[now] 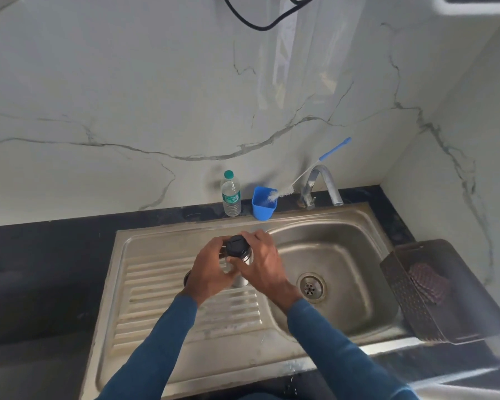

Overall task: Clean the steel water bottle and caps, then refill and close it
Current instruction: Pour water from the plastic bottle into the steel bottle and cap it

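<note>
The steel water bottle [241, 271] stands upright on the ribbed drainboard [162, 287] of the steel sink, mostly hidden by my hands. A black cap [236, 246] sits on its top. My left hand [211, 272] wraps around the bottle's body from the left. My right hand [260, 261] curls around the bottle's neck and the black cap from the right. A round steel piece [187, 278] peeks out behind my left wrist on the drainboard; what it is I cannot tell.
A blue cup [262, 204] holding a bottle brush [309, 174] stands at the back beside a plastic water bottle [231, 194] and the tap [321, 183]. The sink basin with its drain [311, 287] lies to the right. A dark tray with a cloth [427, 281] sits at far right.
</note>
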Demonstrator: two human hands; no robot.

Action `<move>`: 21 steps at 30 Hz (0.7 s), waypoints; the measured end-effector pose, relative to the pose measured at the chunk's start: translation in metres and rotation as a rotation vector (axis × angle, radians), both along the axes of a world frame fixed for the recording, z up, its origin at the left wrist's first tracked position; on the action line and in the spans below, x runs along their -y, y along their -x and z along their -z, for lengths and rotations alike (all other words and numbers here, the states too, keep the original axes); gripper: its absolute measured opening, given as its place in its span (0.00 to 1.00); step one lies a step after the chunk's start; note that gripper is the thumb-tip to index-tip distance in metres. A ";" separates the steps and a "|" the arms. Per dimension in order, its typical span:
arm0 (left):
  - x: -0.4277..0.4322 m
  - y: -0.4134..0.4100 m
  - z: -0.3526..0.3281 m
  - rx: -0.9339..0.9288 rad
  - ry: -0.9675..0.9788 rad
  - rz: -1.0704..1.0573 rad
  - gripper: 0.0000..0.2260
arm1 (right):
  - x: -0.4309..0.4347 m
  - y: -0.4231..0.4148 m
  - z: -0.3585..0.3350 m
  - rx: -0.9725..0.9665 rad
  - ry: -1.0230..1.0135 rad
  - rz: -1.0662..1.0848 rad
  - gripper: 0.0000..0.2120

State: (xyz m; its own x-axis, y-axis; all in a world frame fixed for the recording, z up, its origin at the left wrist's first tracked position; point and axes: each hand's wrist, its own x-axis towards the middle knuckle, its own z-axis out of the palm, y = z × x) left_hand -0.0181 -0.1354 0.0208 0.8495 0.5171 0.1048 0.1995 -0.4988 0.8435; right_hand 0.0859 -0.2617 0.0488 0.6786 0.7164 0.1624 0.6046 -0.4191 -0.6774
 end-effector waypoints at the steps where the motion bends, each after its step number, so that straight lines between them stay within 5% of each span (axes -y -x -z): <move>1: -0.002 0.000 0.001 -0.001 0.006 0.005 0.25 | 0.001 -0.011 -0.006 -0.034 0.024 -0.074 0.25; 5: -0.006 -0.002 0.001 -0.004 0.055 0.012 0.28 | -0.003 -0.040 -0.028 -0.053 0.096 -0.296 0.23; 13: -0.005 -0.003 0.004 -0.010 0.029 -0.004 0.24 | 0.004 -0.004 -0.002 0.113 0.044 0.000 0.24; 17: -0.006 -0.003 0.007 -0.004 0.004 0.029 0.26 | 0.004 0.002 0.000 0.027 0.005 0.027 0.25; 21: -0.021 0.011 0.020 -0.339 -0.125 0.050 0.39 | 0.004 0.003 0.004 -0.060 -0.039 0.010 0.27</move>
State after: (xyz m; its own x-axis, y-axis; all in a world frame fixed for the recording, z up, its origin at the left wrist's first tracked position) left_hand -0.0296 -0.1144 0.0004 0.8706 0.4751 -0.1276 0.4305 -0.6101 0.6652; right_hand 0.0830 -0.2661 0.0449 0.6953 0.7032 0.1487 0.5581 -0.3978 -0.7282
